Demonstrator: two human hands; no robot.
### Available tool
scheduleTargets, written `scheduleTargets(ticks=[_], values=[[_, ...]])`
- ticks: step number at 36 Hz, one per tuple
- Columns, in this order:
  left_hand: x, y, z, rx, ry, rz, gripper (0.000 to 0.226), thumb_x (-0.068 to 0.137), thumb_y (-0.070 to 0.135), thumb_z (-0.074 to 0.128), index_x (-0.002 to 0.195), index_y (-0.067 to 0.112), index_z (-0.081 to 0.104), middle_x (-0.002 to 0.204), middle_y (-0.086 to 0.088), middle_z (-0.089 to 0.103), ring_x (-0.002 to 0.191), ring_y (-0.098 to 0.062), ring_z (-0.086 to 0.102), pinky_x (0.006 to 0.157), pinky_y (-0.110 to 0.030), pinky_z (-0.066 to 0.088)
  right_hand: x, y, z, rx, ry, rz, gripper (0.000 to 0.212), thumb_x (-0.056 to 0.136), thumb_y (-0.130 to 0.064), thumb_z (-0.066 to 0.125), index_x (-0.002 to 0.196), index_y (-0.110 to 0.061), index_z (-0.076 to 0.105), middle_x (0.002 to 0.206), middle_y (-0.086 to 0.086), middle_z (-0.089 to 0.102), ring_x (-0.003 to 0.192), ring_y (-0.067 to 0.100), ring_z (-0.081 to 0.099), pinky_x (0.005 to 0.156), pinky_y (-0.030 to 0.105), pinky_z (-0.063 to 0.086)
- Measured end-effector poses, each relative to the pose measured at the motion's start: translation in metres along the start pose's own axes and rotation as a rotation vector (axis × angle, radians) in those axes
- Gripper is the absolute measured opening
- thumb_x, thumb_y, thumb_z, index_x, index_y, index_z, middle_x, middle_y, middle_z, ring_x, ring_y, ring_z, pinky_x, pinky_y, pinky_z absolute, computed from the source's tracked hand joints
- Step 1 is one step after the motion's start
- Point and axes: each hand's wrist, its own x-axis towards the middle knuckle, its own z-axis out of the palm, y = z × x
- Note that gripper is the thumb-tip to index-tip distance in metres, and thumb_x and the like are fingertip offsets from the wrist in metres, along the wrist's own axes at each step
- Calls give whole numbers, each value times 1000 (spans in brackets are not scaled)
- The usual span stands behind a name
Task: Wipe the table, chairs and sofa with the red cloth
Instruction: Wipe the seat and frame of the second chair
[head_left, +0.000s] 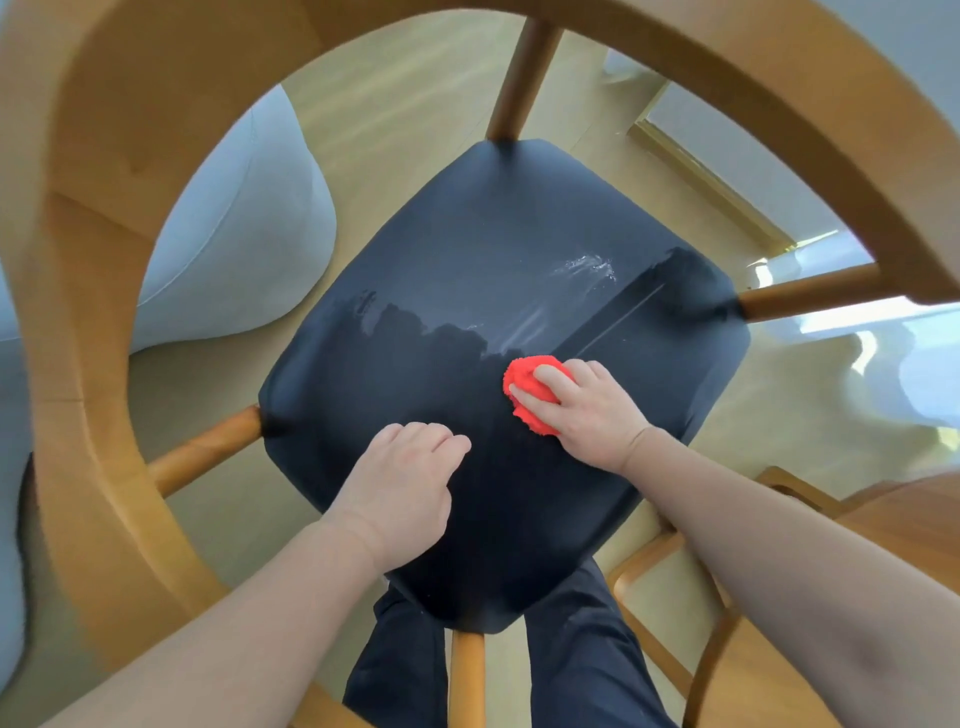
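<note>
On the dark seat (467, 249) of the wooden chair (93, 260), from the head view, the right hand (587, 410) grips the bunched red cloth (522, 376) and presses it down toward the seat's right side. The left hand (405, 467) rests close by, fingers loosely curled, holding nothing. It looks like the chair-wiping step, and I'd judge the next stroke must carry the cloth over the pale smears (587, 267) farther back.

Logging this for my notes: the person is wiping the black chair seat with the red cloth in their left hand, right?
Not quite: the head view shows the red cloth in the right hand, on the black chair seat. The left hand rests on the seat, holding nothing.
</note>
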Motion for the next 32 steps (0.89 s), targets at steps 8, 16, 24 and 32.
scheduleTargets(ticks=[8,16,24,32], values=[[10,-9,1,-12,-8,-29,43,83,10,49,124,16,56,117,2,58,109,-22,52,100,-35,36,27,47,-10,43,51,35,58,73,-10,61,128,-23,51,108,17,59,72,31,52,65,39,44],[16,-12,1,-3,-34,-41,44,86,13,45,130,20,50,122,5,53,114,-18,48,104,-32,30,34,65,-15,79,31,66,48,78,-11,45,121,-18,66,102,20,62,70,32,54,63,40,47],[14,-21,4,-5,-36,-72,46,88,15,42,134,23,46,127,8,49,119,-16,43,107,-28,24,58,141,-28,18,189,481,47,77,-7,59,123,-13,64,108,30,57,80,45,55,70,50,46],[11,-22,5,-23,7,-74,40,78,7,54,117,15,61,108,1,61,102,-24,56,96,-36,41,80,178,-25,133,51,1078,45,87,-25,47,132,-28,52,134,15,40,117,41,40,102,46,37]])
